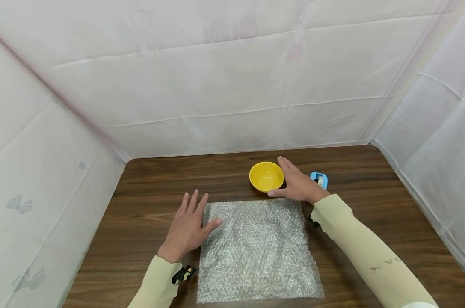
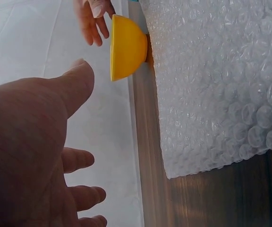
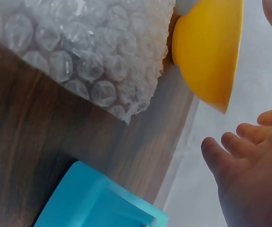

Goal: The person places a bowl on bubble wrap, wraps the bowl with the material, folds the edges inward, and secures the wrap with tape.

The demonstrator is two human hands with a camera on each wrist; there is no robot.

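Note:
A yellow bowl (image 1: 266, 176) stands upright on the wooden table, just beyond the far edge of a sheet of bubble wrap (image 1: 257, 252). My right hand (image 1: 297, 183) hovers at the bowl's right side with fingers spread and thumb apart; in the right wrist view a gap shows between the fingers and the bowl (image 3: 204, 52). Over the left edge of the bubble wrap, my left hand (image 1: 188, 226) is held with its fingers extended and holds nothing. The left wrist view shows its thumb and fingers apart from the bubble wrap (image 2: 211, 85).
A light blue tape dispenser (image 1: 319, 180) sits behind the right wrist, partly hidden by it; its blue body (image 3: 93, 198) shows close in the right wrist view. White sheeting (image 1: 217, 85) walls the table (image 1: 147, 201) at the back and both sides.

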